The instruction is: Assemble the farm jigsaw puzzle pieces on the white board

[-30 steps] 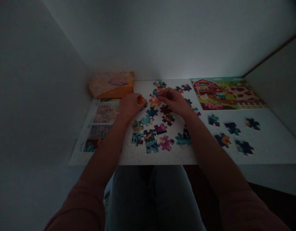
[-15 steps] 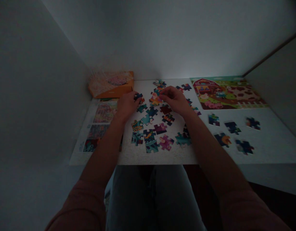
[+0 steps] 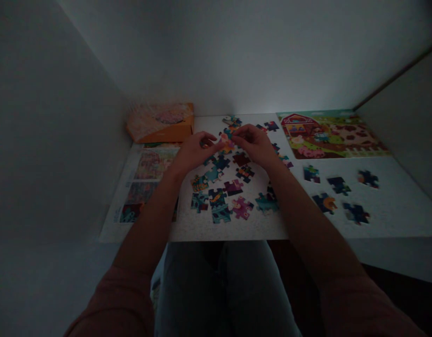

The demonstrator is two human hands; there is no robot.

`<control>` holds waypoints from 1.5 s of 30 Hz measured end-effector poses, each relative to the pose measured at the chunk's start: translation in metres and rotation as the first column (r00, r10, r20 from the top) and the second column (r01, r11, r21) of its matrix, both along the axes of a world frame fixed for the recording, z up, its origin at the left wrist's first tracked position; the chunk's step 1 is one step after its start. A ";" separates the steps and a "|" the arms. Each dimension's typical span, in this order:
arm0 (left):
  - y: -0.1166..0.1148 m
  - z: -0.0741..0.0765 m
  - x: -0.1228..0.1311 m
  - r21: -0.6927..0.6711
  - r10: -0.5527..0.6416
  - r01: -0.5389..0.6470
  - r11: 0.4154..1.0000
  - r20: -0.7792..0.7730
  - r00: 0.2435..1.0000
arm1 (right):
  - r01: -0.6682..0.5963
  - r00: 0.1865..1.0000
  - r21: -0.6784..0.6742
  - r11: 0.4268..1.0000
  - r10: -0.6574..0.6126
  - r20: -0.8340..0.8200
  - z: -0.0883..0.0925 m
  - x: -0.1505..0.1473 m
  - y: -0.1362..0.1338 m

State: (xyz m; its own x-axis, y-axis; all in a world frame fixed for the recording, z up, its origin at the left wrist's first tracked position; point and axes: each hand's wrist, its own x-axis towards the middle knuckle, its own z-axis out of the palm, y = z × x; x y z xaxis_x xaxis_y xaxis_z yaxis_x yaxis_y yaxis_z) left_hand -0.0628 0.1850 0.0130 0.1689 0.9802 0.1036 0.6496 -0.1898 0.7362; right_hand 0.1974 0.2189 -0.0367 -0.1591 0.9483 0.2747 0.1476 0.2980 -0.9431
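Observation:
My left hand (image 3: 195,150) is over the table with thumb and forefinger apart. Its thumb reaches the left edge of a pink and orange puzzle piece (image 3: 227,144). A bit of orange shows beneath the left palm, mostly hidden. My right hand (image 3: 252,142) is closed in a pinch at the upper right edge of that same piece, its fingertips on the joined pieces there. Nearer me lie loose puzzle pieces: a dark red one (image 3: 241,159), a purple one (image 3: 233,187), a pink one (image 3: 242,207) and a teal one (image 3: 267,202).
An orange box (image 3: 163,124) stands at the back left, with a printed picture sheet (image 3: 154,164) before it. To the right lies a farm picture (image 3: 333,135). Several dark pieces (image 3: 338,185) are spread below it. White walls close in the back and left.
My left hand has moved right, away from the dark piece at its fingertips, to the pink and orange piece. My right hand has hardly moved.

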 end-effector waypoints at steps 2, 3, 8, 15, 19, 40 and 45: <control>0.001 -0.004 0.001 -0.086 -0.035 0.044 0.995 0.104 0.994 | -0.012 1.000 0.005 1.000 0.012 -0.012 -0.002 0.000 0.001; 0.002 -0.006 0.001 -0.110 -0.035 0.050 0.993 0.137 0.990 | -0.017 1.000 0.018 1.000 0.017 -0.017 -0.003 0.001 0.002; 0.005 -0.005 -0.003 -0.037 0.040 -0.037 0.999 0.077 0.996 | 0.075 0.995 0.019 0.997 -0.073 -0.072 -0.012 0.009 0.014; 0.007 0.000 -0.014 0.238 0.302 -0.282 0.929 -0.048 0.952 | -0.053 0.998 -0.101 0.993 0.052 -0.018 -0.013 0.008 0.004; 0.008 0.000 -0.022 0.314 0.334 -0.298 0.902 -0.066 0.940 | -0.109 0.993 -0.105 0.989 0.112 0.027 -0.011 0.009 0.000; 0.003 -0.003 -0.018 0.164 0.138 -0.077 0.983 -0.403 0.905 | 0.004 0.992 0.054 0.999 -0.011 0.128 -0.003 0.008 -0.001; 0.004 -0.006 -0.013 0.134 -0.088 0.157 0.979 -0.417 0.905 | 0.040 0.995 0.071 0.997 -0.046 0.083 -0.007 0.008 0.004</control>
State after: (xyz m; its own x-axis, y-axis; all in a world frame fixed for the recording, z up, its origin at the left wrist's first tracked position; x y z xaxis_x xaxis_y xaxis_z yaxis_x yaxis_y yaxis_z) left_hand -0.0758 0.1887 0.0067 0.3475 0.9250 0.1539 0.8497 -0.3801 0.3654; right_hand 0.2054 0.2230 -0.0437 -0.1438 0.9340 0.3272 0.2401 0.3537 -0.9040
